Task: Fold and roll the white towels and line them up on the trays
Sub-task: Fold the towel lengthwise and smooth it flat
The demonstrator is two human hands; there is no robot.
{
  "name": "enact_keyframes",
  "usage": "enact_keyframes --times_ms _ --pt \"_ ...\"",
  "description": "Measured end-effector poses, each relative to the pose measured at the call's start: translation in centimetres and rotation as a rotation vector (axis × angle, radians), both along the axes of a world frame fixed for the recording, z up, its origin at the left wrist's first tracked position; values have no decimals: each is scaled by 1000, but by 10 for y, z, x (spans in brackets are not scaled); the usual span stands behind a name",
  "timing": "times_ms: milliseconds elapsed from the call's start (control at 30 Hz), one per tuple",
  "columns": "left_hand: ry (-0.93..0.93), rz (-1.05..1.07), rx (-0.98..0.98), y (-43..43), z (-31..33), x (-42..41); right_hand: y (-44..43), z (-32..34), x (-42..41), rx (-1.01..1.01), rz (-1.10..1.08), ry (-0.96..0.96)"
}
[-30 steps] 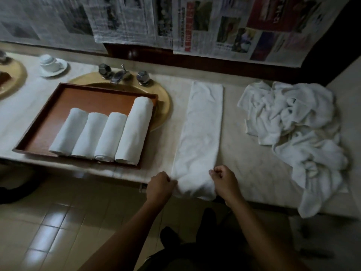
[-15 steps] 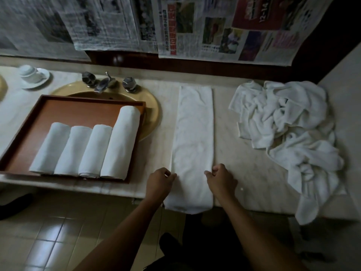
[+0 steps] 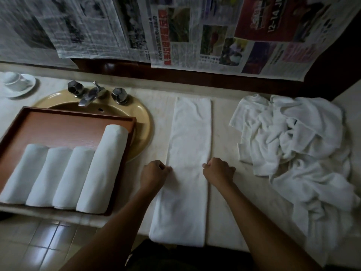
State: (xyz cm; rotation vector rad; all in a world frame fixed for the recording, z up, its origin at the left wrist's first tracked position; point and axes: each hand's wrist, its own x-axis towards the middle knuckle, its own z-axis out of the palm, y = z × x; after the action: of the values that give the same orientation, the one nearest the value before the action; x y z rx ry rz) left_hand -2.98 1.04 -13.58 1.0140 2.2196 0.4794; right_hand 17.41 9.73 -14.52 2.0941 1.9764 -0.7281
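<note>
Both hands are closed into loose fists at the middle of a folded towel (image 3: 190, 137). The towel is a long narrow white strip lying on the marble counter (image 3: 224, 212), running straight away from the person. The left hand (image 3: 154, 173) pinches the strip's left edge and the right hand (image 3: 218, 171) pinches its right edge, so the towel's width lies between them. The end of the strip behind the hands reaches the counter's front edge and hangs just over it. The far end lies flat ahead of the fingers.

Left of the left hand sits a brown wooden tray (image 3: 78, 112) with four rolled towels (image 3: 47, 175) lined up side by side. The roll nearest the hand is longer than the other three. The tray partly covers a yellow sink (image 3: 144, 122), and a chrome faucet (image 3: 91, 94) with two knobs stands beyond it. A white cup and saucer (image 3: 15, 83) sits farther left.

Right of the right hand, close but not touching it, a heap of crumpled towels (image 3: 293, 145) spreads to the counter's edge. Newspaper sheets (image 3: 195, 36) hang on the wall beyond the hands.
</note>
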Motion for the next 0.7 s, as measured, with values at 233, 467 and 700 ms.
enact_keyframes --times_ms 233,467,700 --pt "319 -313 349 10 -19 19 18 -3 -9 452 216 233" --pt "298 -642 361 -6 -62 44 111 -25 -64 157 773 142" --pt "283 -672 269 -8 -58 44 210 -38 -115 249 603 35"
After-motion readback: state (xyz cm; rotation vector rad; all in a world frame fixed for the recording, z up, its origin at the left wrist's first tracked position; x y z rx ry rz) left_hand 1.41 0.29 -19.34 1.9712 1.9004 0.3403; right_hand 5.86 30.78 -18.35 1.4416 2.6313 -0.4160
